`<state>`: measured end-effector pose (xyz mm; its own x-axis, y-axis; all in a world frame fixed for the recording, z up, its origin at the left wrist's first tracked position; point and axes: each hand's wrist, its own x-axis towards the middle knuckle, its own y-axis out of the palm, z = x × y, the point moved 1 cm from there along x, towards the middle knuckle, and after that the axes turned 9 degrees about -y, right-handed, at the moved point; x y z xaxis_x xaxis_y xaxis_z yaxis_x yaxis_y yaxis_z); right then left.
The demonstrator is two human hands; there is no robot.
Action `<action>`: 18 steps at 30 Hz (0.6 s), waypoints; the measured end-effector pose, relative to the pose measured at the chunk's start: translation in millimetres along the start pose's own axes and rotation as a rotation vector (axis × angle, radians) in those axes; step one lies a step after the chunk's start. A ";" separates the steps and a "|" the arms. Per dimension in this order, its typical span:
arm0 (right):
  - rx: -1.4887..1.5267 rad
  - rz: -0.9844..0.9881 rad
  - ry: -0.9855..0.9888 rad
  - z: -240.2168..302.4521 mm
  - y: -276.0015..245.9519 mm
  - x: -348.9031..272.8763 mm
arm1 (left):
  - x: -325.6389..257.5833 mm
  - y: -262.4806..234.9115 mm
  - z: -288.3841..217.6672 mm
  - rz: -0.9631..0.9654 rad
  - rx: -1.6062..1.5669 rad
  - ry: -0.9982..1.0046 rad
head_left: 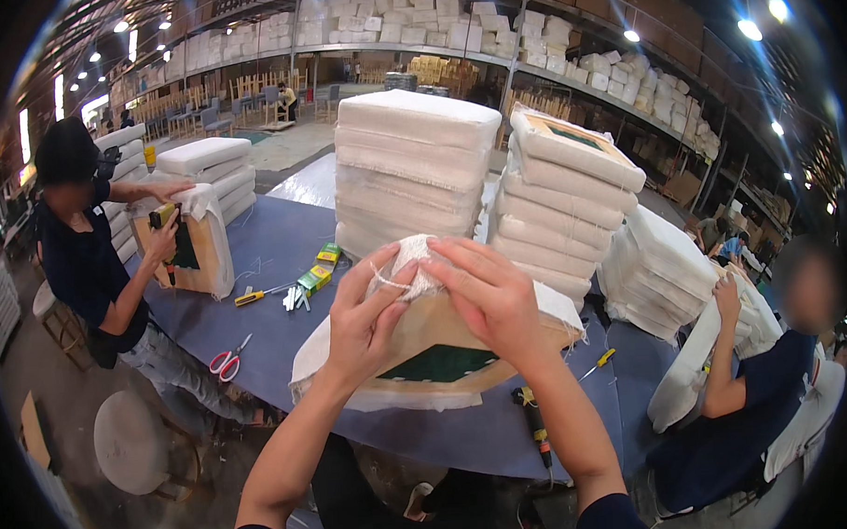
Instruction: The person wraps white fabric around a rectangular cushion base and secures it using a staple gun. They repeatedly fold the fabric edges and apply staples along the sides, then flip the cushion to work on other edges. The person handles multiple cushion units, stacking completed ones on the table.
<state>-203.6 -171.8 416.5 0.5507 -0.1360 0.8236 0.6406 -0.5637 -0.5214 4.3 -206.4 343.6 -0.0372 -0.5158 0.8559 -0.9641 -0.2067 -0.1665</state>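
Bunched white fabric [412, 257] edges the green-centred wooden seat frame [426, 328].

Your left hand [358, 304] and right hand [485, 295] hold white fabric [418, 265] at the upper corner of a seat [421, 328]. From that seat, a cushion stack [413, 172] stands at twelve o'clock, red-handled scissors [226, 365] lie at nine, a yellow-handled tool [605, 357] at three, a black tool [534, 424] near five.

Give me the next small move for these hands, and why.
Probably fold the bunched white fabric down onto the wooden frame: the left hand and right hand both hold it at the frame's upper edge, where it still stands up rather than lying flat.
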 end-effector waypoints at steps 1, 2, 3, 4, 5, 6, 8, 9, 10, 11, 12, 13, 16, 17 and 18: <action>-0.001 -0.016 -0.001 -1.4 1.2 -0.7 | 4.0 -1.8 -1.5 -0.024 0.113 0.052; -0.003 -0.032 -0.002 -2.3 1.2 -0.9 | 5.4 -2.8 -5.1 -0.047 0.226 0.104; 0.023 -0.028 0.020 -5.7 -1.6 0.3 | 9.5 -1.2 -19.3 -0.082 0.237 0.089; 0.055 -0.026 0.045 -6.5 -3.8 2.3 | 11.7 -0.6 -22.6 -0.092 0.188 0.035; 0.087 -0.024 0.070 -6.8 -5.4 6.0 | 15.3 -0.1 -23.8 -0.103 0.137 -0.020; 0.156 0.009 0.152 -7.5 -9.5 8.9 | 17.5 4.4 -25.0 -0.104 0.079 -0.082; 0.301 0.077 0.316 -9.6 -17.9 19.3 | 31.3 4.9 -37.8 0.015 -0.097 -0.317; 0.460 0.124 0.450 -15.8 -20.3 20.8 | 35.4 6.5 -42.4 0.068 -0.186 -0.426; 0.618 0.170 0.583 -22.4 -24.0 20.6 | 33.4 10.7 -44.2 0.056 -0.199 -0.398; 0.776 0.214 0.717 -26.2 -27.0 19.5 | 31.0 15.6 -45.0 0.044 -0.213 -0.370; 0.813 0.236 0.758 -26.2 -29.4 22.6 | 29.8 17.5 -44.8 0.028 -0.221 -0.338; 0.851 0.258 0.799 -24.3 -32.9 26.5 | 27.1 19.5 -42.4 0.003 -0.202 -0.323; 0.943 0.295 0.841 -23.7 -35.1 28.1 | 14.3 22.7 -43.6 -0.104 -0.063 -0.196; 0.972 0.303 0.841 -23.2 -34.2 28.3 | 8.1 18.4 -50.3 -0.159 0.046 -0.098; 0.933 0.280 0.822 -21.0 -39.7 29.9 | 3.9 19.4 -59.4 -0.219 0.140 0.005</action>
<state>-223.8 -170.6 466.5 0.4490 -0.8079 0.3816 0.8725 0.3043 -0.3824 -30.1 -163.0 372.8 0.1672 -0.4420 0.8813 -0.9035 -0.4264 -0.0424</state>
